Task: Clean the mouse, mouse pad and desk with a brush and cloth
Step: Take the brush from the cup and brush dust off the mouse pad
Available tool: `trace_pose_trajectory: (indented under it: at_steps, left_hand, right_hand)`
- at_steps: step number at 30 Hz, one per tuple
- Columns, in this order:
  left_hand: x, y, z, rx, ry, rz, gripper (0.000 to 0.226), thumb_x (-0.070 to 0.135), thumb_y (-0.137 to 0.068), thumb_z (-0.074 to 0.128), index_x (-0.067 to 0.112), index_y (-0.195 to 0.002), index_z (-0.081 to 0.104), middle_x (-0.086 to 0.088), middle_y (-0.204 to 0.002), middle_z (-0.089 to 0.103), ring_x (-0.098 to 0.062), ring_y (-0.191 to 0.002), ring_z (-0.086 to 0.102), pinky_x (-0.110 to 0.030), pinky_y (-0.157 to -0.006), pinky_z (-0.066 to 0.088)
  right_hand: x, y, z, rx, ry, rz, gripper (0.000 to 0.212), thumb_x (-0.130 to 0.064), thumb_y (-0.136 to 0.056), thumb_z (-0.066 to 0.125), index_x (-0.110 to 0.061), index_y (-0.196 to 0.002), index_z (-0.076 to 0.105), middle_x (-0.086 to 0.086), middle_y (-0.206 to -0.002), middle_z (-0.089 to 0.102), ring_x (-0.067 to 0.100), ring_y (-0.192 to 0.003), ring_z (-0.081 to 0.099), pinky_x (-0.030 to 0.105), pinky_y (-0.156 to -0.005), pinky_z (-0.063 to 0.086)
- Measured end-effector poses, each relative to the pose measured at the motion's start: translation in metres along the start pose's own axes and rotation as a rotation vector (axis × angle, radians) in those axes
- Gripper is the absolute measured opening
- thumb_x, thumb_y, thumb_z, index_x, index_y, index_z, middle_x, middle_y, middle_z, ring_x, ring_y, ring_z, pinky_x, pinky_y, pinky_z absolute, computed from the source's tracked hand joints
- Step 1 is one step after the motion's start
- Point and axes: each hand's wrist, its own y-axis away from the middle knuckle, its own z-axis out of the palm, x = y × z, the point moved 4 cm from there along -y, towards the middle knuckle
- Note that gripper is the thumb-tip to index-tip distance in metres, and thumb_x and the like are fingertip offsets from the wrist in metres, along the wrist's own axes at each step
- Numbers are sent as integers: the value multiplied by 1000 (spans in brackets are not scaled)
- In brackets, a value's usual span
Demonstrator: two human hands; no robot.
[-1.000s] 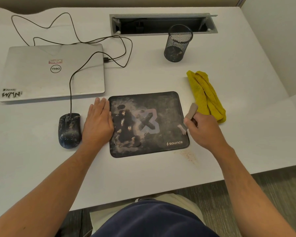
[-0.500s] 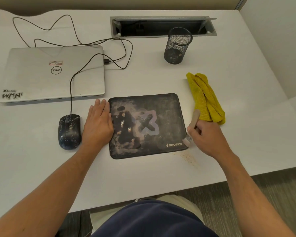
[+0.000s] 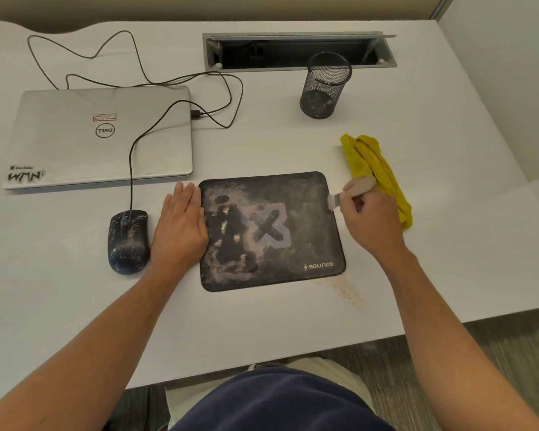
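Head view shows our left hand point(image 3: 181, 227) flat, fingers straight, pinning the thin, floppy mouse pad point(image 3: 271, 230) mid-surface by its left edge while our right hand point(image 3: 372, 223) pinches the light brush point(image 3: 352, 189) at its right edge.

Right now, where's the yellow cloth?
In the head view, the yellow cloth lies on the desk right of the mouse pad, just behind the right hand.

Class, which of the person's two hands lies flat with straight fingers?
The left hand, flat at the mouse pad's left edge; the right hand grips the brush.
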Motion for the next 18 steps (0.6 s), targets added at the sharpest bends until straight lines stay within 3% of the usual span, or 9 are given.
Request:
trace_pose_trajectory:
  at_steps: [5,9,14,18]
  left_hand:
    - [1,1,-1,-4,-8,-4,57,30,-100,20,5,-150,25,-13,-158,24,-25,-148,11,-37,-120,3]
    - [1,0,-1,1,-7,-8,56,30,-100,21,4,-150,26,-13,-157,25,-25,-148,12,-37,-120,4]
    - [1,0,0,-7,-10,-9,57,32,-99,19,6,-150,24,-12,-158,24,-24,-148,10,-36,-120,2]
    - [0,0,0,-13,-14,-12,57,32,-100,19,6,-151,23,-12,-158,23,-24,-148,9,-35,-120,1]
  right_hand:
    - [-11,-32,18,-42,39,-60,28,-30,-97,49,-8,-94,66,9,-75,66,23,-68,59,33,-62,45]
    - [-5,-38,23,-166,96,-34,32,-30,-97,50,-5,-96,69,12,-89,69,27,-82,61,41,-76,49]
    - [10,2,9,-232,64,45,32,-32,-96,52,-6,-89,69,11,-75,68,27,-73,61,43,-69,50]
    - [14,41,-6,-291,-10,27,14,-24,-93,57,-18,-88,69,1,-72,65,19,-70,60,34,-62,47]
